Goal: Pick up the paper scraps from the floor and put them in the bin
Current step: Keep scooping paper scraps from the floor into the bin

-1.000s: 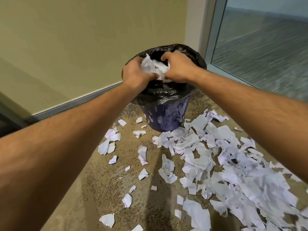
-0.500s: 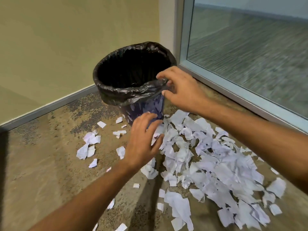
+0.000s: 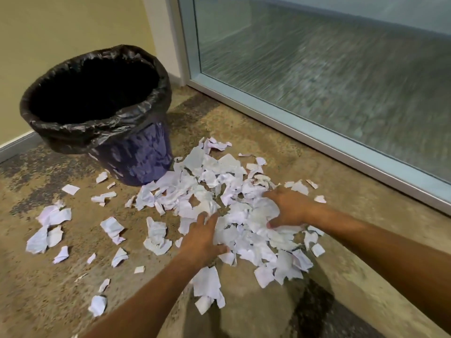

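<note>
Both hands were down in the paper scraps (image 3: 234, 198): left hand (image 3: 203, 236) fingers straight, right hand (image 3: 286, 209) fingers curled, tips buried; bin (image 3: 136, 157) inside too dark to see.

An office or institutional corridor corner is showing: a frosted glass panel (image 3: 317, 76) in aluminium framing at two o'clock, a speckled floor (image 3: 280, 147), a lined bin (image 3: 136, 157) at eleven.

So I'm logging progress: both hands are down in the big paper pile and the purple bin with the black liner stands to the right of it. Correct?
Not quite. The head view shows the bin to the left of the pile, not the right. The rest holds: the left hand and right hand are both down in the scraps.
</note>
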